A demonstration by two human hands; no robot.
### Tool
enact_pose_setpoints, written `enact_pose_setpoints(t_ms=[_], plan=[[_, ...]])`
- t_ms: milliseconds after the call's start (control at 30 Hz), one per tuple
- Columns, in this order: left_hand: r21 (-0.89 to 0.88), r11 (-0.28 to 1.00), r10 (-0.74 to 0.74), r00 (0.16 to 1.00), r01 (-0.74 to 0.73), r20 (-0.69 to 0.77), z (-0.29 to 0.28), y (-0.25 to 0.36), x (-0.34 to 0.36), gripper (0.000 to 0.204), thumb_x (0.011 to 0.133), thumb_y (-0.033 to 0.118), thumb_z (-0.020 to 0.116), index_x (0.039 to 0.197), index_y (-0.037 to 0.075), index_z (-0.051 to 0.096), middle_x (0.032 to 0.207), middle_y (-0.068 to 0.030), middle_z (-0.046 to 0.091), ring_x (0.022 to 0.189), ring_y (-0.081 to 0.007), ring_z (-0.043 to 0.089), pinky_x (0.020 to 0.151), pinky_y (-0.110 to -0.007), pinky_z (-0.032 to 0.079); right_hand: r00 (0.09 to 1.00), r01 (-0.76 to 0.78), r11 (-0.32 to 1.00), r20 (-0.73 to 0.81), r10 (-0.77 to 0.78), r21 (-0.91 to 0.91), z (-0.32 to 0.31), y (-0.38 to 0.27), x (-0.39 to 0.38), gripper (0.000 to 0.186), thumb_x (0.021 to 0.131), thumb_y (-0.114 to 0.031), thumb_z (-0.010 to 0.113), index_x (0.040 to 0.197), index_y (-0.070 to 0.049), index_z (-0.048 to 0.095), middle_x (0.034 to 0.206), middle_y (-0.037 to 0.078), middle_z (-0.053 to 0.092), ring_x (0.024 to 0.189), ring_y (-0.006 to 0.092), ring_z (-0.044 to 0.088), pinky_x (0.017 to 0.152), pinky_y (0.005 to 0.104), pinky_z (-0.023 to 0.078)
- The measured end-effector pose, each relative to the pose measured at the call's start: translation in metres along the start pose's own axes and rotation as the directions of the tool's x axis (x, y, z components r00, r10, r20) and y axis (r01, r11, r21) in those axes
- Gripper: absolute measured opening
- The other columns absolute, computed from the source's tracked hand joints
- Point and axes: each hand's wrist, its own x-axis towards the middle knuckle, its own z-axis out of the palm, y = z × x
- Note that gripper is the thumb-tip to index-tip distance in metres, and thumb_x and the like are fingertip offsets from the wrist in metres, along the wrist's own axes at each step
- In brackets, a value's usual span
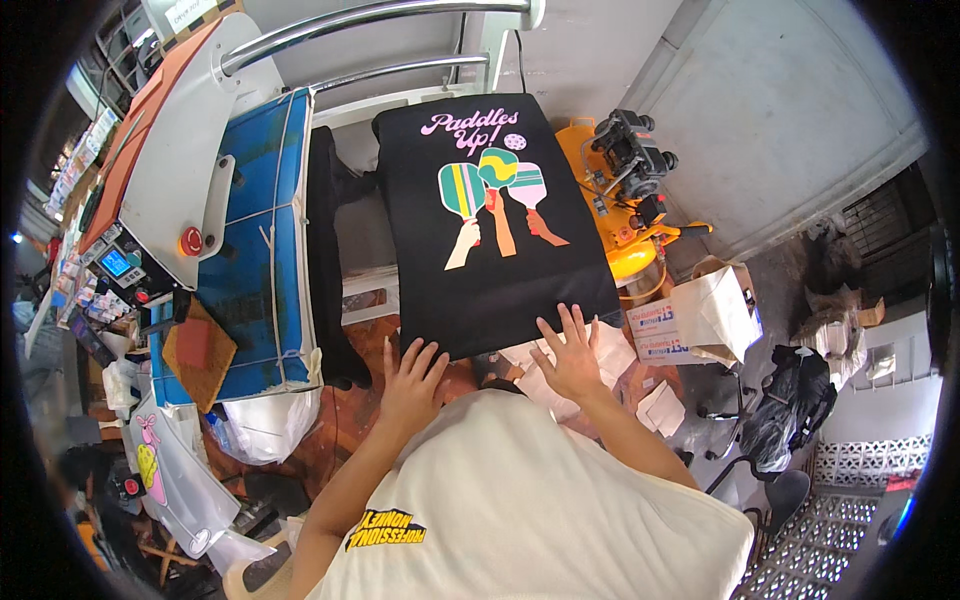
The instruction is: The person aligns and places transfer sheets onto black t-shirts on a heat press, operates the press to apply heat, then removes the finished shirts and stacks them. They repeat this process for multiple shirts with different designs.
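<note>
A black T-shirt point(450, 300) lies spread over the flat bed in front of me. Its print point(498, 195) shows pink lettering above several hands holding up green, yellow and pink paddles. At the shirt's near left corner rests my left hand point(412, 380), fingers spread and fingertips at the hem. My right hand point(570, 362) is at the near right edge, its fingers also apart and reaching onto the cloth. Neither hand grips anything. The bed beneath the cloth is hidden.
To the left stands a heat press with a blue block point(255, 230), a red stop button point(190, 241) and a small lit display point(116, 262). More black cloth point(325, 250) hangs beside it. A yellow air compressor point(632, 255) and a cardboard box point(655, 330) are on the right.
</note>
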Motion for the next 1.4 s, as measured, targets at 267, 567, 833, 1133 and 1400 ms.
enact_pose_setpoints(t_ms=[267, 567, 833, 1133, 1400], plan=[[0.019, 0.995, -0.103, 0.994, 0.103, 0.025, -0.014, 0.008, 0.012, 0.046, 0.089, 0.025, 0.07, 0.13, 0.006, 0.062, 0.123, -0.0123, 0.061, 0.124, -0.0329, 0.054, 0.119, -0.071, 0.012, 0.997, -0.06, 0.997, 0.041, 0.058, 0.051, -0.007, 0.019, -0.002, 0.051, 0.092, -0.038, 0.068, 0.135, -0.012, 0.063, 0.141, 0.017, 0.053, 0.135, 0.0349, 0.046, 0.114, 0.0617, 0.027], [0.225, 0.884, -0.11, 0.648, 0.411, -0.754, -0.177, -0.062, 0.015, 0.032, 0.09, 0.017, 0.071, 0.118, 0.003, 0.065, 0.122, -0.0165, 0.064, 0.121, -0.0394, 0.057, 0.108, -0.052, 0.037, 0.922, -0.307, 0.951, -0.237, 0.306, 0.033, -0.002, 0.069, 0.002, 0.06, 0.095, -0.036, 0.066, 0.143, -0.003, 0.051, 0.155, 0.026, 0.037, 0.145, 0.0442, 0.032, 0.118, 0.0608, 0.024], [0.387, 0.358, -0.604, 0.527, 0.85, -0.598, -0.246, -0.185, -0.012, 0.08, 0.097, 0.071, 0.044, 0.131, 0.002, 0.064, 0.143, -0.018, 0.058, 0.142, -0.04, 0.043, 0.114, -0.073, 0.019, 0.928, -0.11, 0.948, -0.31, 0.206, 0.299, -0.007, 0.115, -0.013, 0.029, 0.086, -0.01, 0.072, 0.112, 0.001, 0.068, 0.129, 0.025, 0.059, 0.125, 0.0437, 0.052, 0.107, 0.0522, 0.042], [0.362, 0.287, -0.718, 0.449, 0.887, -0.532, -0.228, -0.095, 0.044, 0.085, 0.09, 0.07, 0.058, 0.132, -0.003, 0.059, 0.143, -0.0201, 0.057, 0.139, -0.0394, 0.046, 0.112, -0.07, 0.026, 0.936, 0.202, 0.82, -0.351, -0.002, 0.535, -0.041, 0.054, 0.016, 0.012, 0.084, -0.001, 0.071, 0.096, 0.0, 0.071, 0.109, 0.019, 0.07, 0.107, 0.0372, 0.065, 0.094, 0.0444, 0.052], [0.157, 0.873, -0.305, 0.769, 0.462, -0.562, -0.162, -0.018, 0.063, 0.074, 0.082, 0.032, 0.077, 0.14, -0.004, 0.049, 0.154, -0.0258, 0.04, 0.145, -0.0468, 0.033, 0.122, -0.061, 0.02, 0.906, 0.387, 0.665, -0.398, -0.144, 0.639, -0.109, -0.095, 0.117, 0.012, 0.087, -0.002, 0.071, 0.099, 0.0, 0.072, 0.107, 0.016, 0.072, 0.106, 0.029, 0.068, 0.098, 0.0385, 0.05]])
